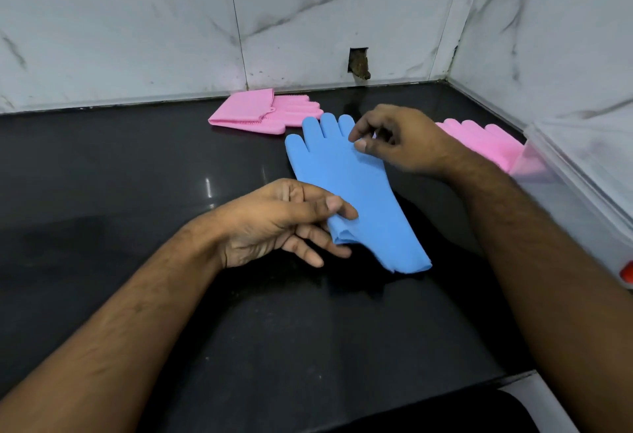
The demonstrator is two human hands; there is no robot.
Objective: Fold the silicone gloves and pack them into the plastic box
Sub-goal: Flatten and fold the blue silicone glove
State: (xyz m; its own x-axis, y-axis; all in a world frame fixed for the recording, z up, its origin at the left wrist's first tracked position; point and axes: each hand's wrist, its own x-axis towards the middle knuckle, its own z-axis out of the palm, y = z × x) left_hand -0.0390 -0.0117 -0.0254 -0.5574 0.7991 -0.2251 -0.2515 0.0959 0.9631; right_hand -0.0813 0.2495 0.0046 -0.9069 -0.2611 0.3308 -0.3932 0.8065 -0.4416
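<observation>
1. The left hand (274,220) pinches the blue glove (349,193) near its cuff, thumb on top and the curled fingers beneath the gathered edge, so that this side of the cuff is lifted and bunched.
2. The right hand (400,140) sits over the glove's finger end, its thumb and forefinger bent close together just above the blue surface; whether they actually nip the material is hard to tell, as the tips are slightly blurred.
3. Between the two hands the glove lies stretched at a slant on the counter (137,165), its four finger tips and thumb pointing away, its cuff edge nearest the person.
4. Beyond the right fingers lies a pink glove (267,114), flat and near the wall. A second pink glove (486,141) shows past the right wrist, partly hidden by the arm and by the box.
5. The plastic box (582,172), clear and frosted, stands to the right of the right forearm, against the side wall; a small red-orange part shows at its lower edge.
6. Left of the left hand the dark, glossy counter runs open to its near edge.
7. White marble-patterned tiles (137,21) form the back and side walls, with a small rough hole in the back one.
8. No writing can be read.
</observation>
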